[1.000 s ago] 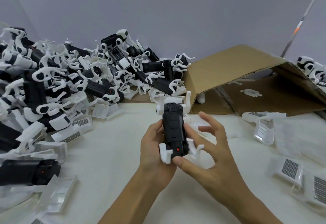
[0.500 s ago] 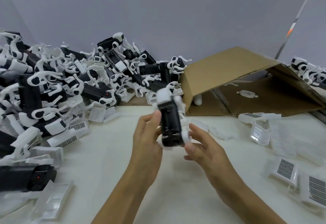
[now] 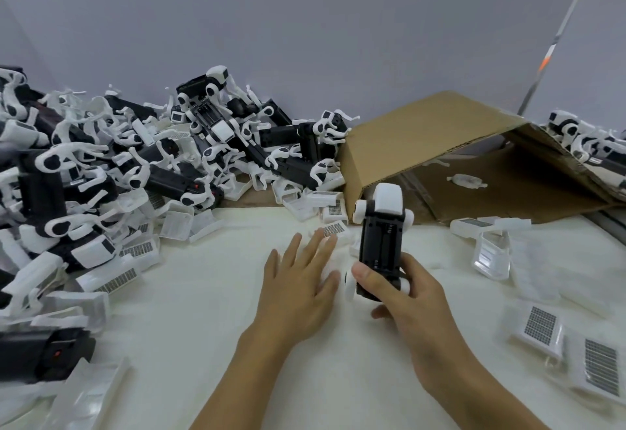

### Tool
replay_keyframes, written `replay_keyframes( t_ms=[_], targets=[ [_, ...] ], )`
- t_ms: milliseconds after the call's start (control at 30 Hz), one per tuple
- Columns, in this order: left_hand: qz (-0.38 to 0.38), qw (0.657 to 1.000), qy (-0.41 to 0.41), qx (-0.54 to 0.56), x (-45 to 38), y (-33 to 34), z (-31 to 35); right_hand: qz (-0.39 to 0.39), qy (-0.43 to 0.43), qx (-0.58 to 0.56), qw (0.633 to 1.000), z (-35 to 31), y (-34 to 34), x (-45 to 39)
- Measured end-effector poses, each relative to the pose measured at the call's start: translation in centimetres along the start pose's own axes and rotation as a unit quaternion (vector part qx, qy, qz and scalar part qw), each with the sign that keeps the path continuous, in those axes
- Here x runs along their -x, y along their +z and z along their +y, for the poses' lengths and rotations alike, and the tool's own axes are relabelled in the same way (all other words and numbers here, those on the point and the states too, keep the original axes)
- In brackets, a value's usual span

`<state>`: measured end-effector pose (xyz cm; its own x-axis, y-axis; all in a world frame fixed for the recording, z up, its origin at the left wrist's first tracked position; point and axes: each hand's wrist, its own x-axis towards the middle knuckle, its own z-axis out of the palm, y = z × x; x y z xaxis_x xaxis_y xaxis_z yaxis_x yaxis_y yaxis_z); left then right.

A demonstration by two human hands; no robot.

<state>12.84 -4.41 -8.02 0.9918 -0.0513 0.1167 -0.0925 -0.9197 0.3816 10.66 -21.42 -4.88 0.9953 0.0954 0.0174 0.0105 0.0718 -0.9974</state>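
Pale grey wall (image 3: 305,23) rises behind a white tabletop (image 3: 203,311). At the far right edge a brown cardboard box (image 3: 423,138) lies on its side with its open mouth facing the person. Its corrugated flaps are spread, and inside it lies one small white plastic part (image 3: 465,180). A tangled heap (image 3: 135,165) of black, boxy toy bodies with curved white plastic legs fills the left edge and the far left corner. Clear plastic shells (image 3: 538,326) with dark gridded panels lie loose along the right edge.

The right hand (image 3: 413,301) grips a toy body (image 3: 381,240) near the middle of the tabletop, thumb across its near end and fingers curled behind. This body is a glossy black block with a rounded white cap at the far end and round white knobs at its corners. Its open underside, with its ribbed hollow, faces up. The left hand (image 3: 298,280) lies flat just beside it with fingers straight and spread, holding nothing.
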Motion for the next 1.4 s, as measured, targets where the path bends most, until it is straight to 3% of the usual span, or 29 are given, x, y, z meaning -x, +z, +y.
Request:
replay_keyframes(
  t_ms=[200, 333, 467, 533, 600, 667, 700, 767, 1000, 1267, 1333, 1400],
  targets=[
    [0.268, 0.962, -0.036, 0.037, 0.2, -0.8, 0.4, 0.014, 0.018, -0.001, 1.0, 0.1, 0.0, -0.2],
    [0.169, 0.977, -0.113, 0.064, 0.3, -0.8, -0.6, 0.015, 0.032, -0.005, 0.999, 0.0, 0.0, -0.4],
    [0.116, 0.991, -0.057, 0.025, 0.6, -0.7, -0.7, 0.012, 0.054, -0.023, 0.998, 0.1, -0.3, -0.7],
    [0.152, 0.984, -0.026, 0.09, 0.6, -1.0, -0.6, 0.013, 0.059, -0.033, 0.998, 0.2, -0.4, -0.8],
    [0.202, 0.929, -0.036, 0.308, 0.8, -1.9, 0.3, 0.01, 0.056, -0.035, 0.998, 0.2, -0.5, -0.8],
    [0.158, 0.801, -0.027, 0.576, 1.0, -2.9, 1.1, 0.006, 0.05, -0.043, 0.998, 0.1, -0.6, -0.8],
    [0.128, 0.741, -0.017, 0.659, 1.2, -3.2, 1.4, 0.002, 0.046, -0.047, 0.998, 0.1, -0.6, -0.8],
    [0.101, 0.697, -0.005, 0.71, 1.5, -3.7, 1.8, -0.008, 0.035, -0.051, 0.998, 0.0, -0.6, -0.7],
    [0.087, 0.689, -0.055, 0.718, 1.5, -4.0, 2.2, -0.019, -0.009, -0.023, 0.999, -0.2, -0.4, -0.3],
    [0.082, 0.777, -0.04, 0.623, 2.5, -2.8, 3.6, -0.047, -0.096, 0.036, 0.994, -0.7, 0.5, 0.6],
    [0.088, 0.785, -0.032, 0.612, 2.6, -2.8, 3.7, -0.045, -0.102, 0.04, 0.993, -0.8, 0.4, 0.6],
    [0.114, 0.771, -0.044, 0.625, 2.3, -3.1, 3.4, -0.032, -0.1, 0.04, 0.994, -0.9, 0.4, 0.5]
  ],
)
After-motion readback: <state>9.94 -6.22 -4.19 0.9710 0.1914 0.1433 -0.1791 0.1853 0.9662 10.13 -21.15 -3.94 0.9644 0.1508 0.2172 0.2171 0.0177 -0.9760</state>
